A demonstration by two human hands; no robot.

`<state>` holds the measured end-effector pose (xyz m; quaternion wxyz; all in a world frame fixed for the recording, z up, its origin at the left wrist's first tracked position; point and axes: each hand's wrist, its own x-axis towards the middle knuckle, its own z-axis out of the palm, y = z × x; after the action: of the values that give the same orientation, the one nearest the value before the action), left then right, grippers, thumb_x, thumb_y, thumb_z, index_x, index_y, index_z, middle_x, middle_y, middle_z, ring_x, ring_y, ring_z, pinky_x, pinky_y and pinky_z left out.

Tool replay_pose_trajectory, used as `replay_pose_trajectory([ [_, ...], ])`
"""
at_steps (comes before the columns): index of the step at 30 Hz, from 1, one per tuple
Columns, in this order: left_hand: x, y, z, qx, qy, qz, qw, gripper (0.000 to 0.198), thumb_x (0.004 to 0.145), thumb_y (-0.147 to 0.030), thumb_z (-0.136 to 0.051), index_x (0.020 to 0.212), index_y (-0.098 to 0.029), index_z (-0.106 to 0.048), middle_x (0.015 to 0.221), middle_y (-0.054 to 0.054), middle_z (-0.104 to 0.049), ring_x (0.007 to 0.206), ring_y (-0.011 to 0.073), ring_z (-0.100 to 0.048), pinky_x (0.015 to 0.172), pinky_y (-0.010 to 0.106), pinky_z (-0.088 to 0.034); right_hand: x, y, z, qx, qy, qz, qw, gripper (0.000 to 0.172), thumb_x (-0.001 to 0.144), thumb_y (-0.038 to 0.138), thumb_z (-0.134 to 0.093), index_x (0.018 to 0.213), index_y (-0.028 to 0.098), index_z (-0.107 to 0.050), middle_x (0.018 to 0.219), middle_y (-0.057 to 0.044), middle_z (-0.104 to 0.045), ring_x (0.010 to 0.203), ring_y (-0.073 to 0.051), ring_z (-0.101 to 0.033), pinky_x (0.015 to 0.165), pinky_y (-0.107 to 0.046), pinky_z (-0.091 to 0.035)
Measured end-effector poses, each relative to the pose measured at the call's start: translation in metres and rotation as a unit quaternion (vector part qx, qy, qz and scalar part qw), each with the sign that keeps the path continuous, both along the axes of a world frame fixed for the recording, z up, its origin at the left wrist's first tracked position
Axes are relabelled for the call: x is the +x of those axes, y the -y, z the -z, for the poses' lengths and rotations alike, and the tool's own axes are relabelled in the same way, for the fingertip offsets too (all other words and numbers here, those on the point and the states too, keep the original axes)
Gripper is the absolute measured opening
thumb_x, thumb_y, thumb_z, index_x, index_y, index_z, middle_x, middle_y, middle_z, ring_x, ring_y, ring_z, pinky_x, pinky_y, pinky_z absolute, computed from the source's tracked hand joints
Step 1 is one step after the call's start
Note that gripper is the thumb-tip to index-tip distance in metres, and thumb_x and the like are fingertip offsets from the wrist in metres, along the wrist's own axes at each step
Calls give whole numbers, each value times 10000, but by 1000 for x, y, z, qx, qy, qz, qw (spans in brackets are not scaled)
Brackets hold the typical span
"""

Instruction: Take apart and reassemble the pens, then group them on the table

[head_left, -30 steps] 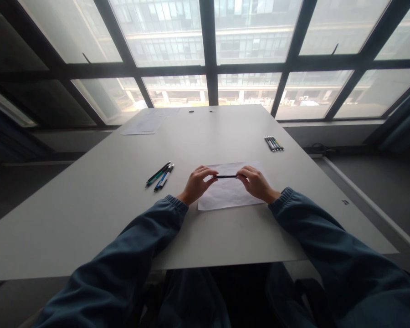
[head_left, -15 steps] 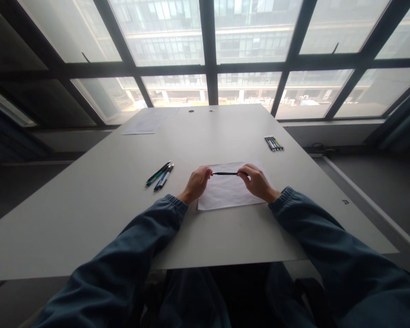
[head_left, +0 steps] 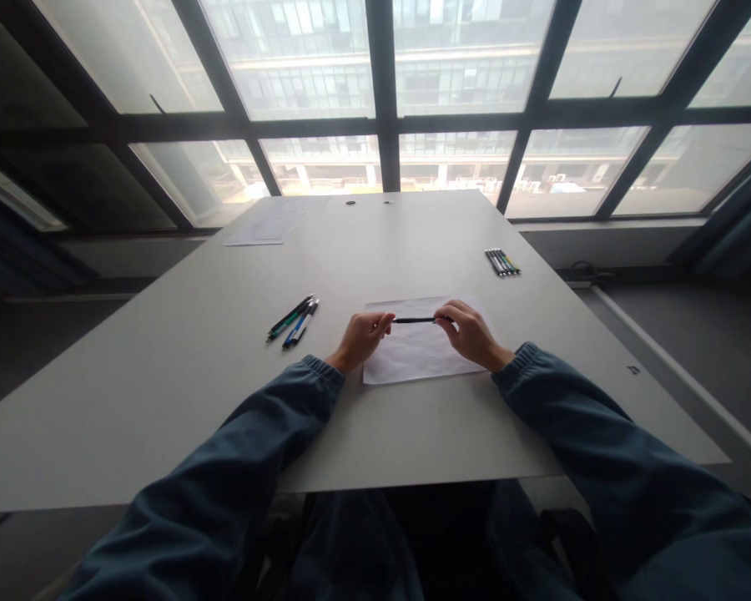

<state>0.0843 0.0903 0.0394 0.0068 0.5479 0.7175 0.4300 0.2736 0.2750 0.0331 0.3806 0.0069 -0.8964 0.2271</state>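
A dark pen (head_left: 414, 320) lies level between my two hands, over a white sheet of paper (head_left: 419, 355). My left hand (head_left: 363, 335) is closed on the pen's left end, thumb and fingers pinched together. At the other end, my right hand (head_left: 466, 330) grips the pen between thumb and fingers. Both tips of the pen are hidden by my fingers. Left of my left hand, several pens (head_left: 294, 321) with black, green and blue-white barrels lie in a loose bunch.
A neat row of several pens (head_left: 502, 262) lies toward the table's right edge. Printed papers (head_left: 263, 227) rest at the far left of the white table (head_left: 163, 401). Two small dark items (head_left: 350, 203) sit near the far edge, below the windows.
My left hand has shifted slightly right along the pen, and its fingers now cover the pen's left end. My right hand has stayed about where it was.
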Motion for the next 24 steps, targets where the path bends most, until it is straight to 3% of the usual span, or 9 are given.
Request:
replay_pose_trajectory([
  [7,1,0,-3,43,-16,15,999,408,949,-495,-593,725,-169,-694,673,17,-694,615,127,-595,618,238,-456,-1,-2,2,-2,-1,6,1000,136,994,206,-516,938,211,-641,905,-73,-644,872,-220,-592,789,-357,-485],
  [13,2,-1,-2,88,-25,21,996,220,894,-408,-702,878,-190,-718,816,36,-722,719,147,-643,642,255,-510,-1,-3,3,-7,-1,11,1000,129,986,201,-528,926,216,-642,911,-71,-644,865,-219,-595,781,-352,-481],
  [16,0,-2,0,92,-26,39,995,230,877,-420,-721,936,-198,-708,876,46,-724,774,160,-662,680,277,-526,-1,-2,3,-9,-1,10,1000,127,980,191,-532,928,219,-644,906,-68,-643,863,-218,-595,778,-349,-481],
  [20,-3,-3,5,72,-6,53,996,544,786,-509,-791,1211,-219,-614,1023,62,-711,869,180,-665,708,286,-526,-1,-1,1,-10,2,10,1000,129,983,193,-526,931,215,-642,904,-67,-641,866,-217,-595,784,-350,-482],
  [24,-4,-2,7,39,14,25,999,440,948,-589,-539,1133,-201,-630,992,68,-696,882,187,-659,714,286,-510,0,-1,1,-9,1,12,1000,128,987,206,-526,934,215,-642,906,-69,-641,861,-216,-591,778,-351,-481],
])
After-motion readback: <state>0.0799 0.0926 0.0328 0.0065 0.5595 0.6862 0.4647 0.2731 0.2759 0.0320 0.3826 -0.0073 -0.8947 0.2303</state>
